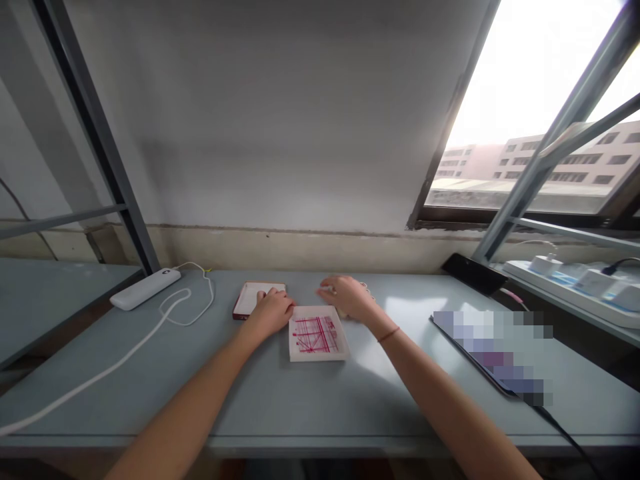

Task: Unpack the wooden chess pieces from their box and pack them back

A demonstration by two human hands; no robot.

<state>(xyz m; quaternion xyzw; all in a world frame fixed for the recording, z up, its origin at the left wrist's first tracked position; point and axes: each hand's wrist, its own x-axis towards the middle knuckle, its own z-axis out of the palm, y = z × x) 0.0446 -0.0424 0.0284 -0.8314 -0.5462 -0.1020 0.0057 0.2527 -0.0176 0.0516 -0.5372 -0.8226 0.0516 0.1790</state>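
Observation:
My left hand (274,312) lies over the right side of a shallow white lid with a dark red rim (246,301). Its fingers are loosely spread, and the thumb side meets the left edge of a white box (318,356) printed inside with red lines. Just beyond that box, my right hand (346,297) is closed, its fingertips pinched around a small pale piece (327,289) that is mostly hidden. Several small round cream pieces (369,291) show behind the right hand, partly covered by it.
A white power bank (145,289) with a white cable (125,363) is at left. On the right are a black phone (473,273), a blurred-out flat device (487,357) and a white power strip (575,290). Grey metal posts (100,127) flank the desk (260,407).

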